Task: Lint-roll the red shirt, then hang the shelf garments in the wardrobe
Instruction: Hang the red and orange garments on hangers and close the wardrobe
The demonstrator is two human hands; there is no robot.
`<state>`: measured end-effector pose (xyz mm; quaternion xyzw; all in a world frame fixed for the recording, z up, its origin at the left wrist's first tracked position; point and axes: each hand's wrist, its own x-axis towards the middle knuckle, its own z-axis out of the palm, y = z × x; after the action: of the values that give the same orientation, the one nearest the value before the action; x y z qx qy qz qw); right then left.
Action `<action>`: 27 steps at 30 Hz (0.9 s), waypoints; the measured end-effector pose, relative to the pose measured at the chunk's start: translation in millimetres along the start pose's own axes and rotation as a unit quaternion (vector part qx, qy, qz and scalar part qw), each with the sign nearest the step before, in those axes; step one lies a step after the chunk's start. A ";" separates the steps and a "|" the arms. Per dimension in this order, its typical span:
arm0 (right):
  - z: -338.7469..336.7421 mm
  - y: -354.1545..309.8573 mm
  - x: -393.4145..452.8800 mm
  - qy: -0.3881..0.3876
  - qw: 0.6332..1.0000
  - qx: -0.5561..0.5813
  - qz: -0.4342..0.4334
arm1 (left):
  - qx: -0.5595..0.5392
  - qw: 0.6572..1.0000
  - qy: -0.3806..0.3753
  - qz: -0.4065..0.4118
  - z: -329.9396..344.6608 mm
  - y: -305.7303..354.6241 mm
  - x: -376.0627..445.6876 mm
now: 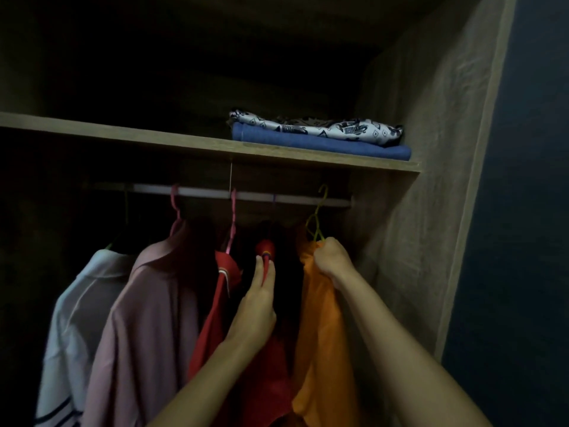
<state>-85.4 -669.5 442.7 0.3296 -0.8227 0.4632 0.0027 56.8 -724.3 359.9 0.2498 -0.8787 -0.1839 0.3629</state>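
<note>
Left hand [257, 306] pinching the red shirt's [271, 359] shoulder, right fingers [328, 251] clenched on the orange garment [320, 334]; lint-rolling likely next.

folded garments [320, 135] on shelf [123, 134], hanging shirts [147, 303] below

Ahead of me: white striped shirt [74, 328] at far left of the rail, pink shirt [147, 328] beside it. Dark blue wall [529, 211] at right.
</note>
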 end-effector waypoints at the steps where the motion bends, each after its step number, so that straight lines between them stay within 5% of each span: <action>1: 4.3 4.6 2.2 -0.007 1.000 0.002 0.000 | -0.002 1.000 -0.001 0.001 -0.8 -1.4 0.8; 7: 17.1 26.9 0.9 -0.016 0.999 -0.046 0.022 | -0.009 1.000 -0.004 0.002 -2.7 -7.5 -0.2; 14: 40.8 73.8 -71.2 0.066 0.973 -0.169 -0.143 | 0.018 1.000 0.004 0.021 2.1 -25.2 -1.4; 27: 63.3 96.5 -64.0 0.136 0.920 -0.296 -0.220 | 0.255 0.953 0.094 0.133 17.6 -27.3 -7.0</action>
<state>-68.8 -649.2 313.3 0.4202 -0.8207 0.2268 0.3136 56.5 -739.8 330.5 0.2308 -0.8833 0.1210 0.3896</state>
